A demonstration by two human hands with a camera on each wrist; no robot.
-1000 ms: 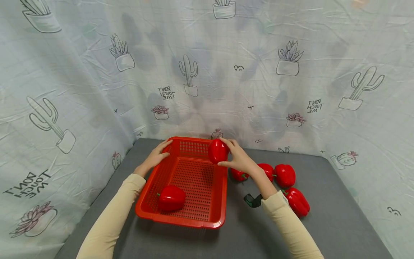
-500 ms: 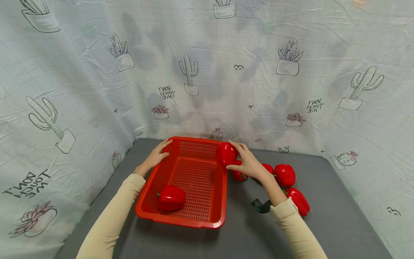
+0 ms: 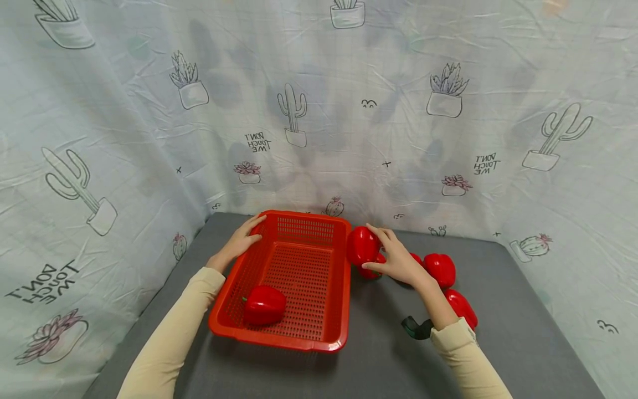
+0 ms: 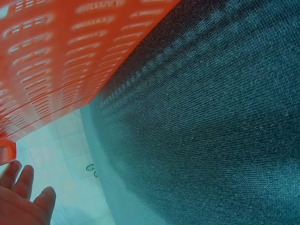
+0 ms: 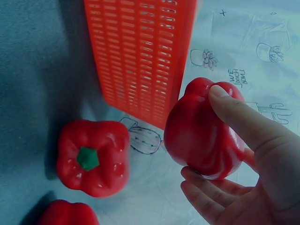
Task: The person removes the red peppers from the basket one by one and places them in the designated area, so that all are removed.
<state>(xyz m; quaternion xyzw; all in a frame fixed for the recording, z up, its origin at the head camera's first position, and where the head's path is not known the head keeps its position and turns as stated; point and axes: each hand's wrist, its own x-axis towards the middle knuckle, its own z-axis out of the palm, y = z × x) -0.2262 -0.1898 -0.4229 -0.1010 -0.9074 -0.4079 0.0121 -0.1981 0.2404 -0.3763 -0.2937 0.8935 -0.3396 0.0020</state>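
My right hand holds a red bell pepper just outside the right rim of a red plastic basket. In the right wrist view the thumb presses one side of this bell pepper and the fingers support the other; its stem is not visible. My left hand grips the basket's left rim near the far corner, thumb on the inside. Its other fingers show below the slotted basket wall in the left wrist view. One bell pepper lies on its side inside the basket, near the front left.
On the grey cloth, right of the basket, lie several more red peppers, including one by the right forearm and another with its green stem showing. A dark strap hangs at the right wrist. Cactus-printed curtain encloses the table.
My right hand has carried its bell pepper rightward and slightly toward me, from above the basket's far right corner to outside the rim. The left hand and basket stay put.
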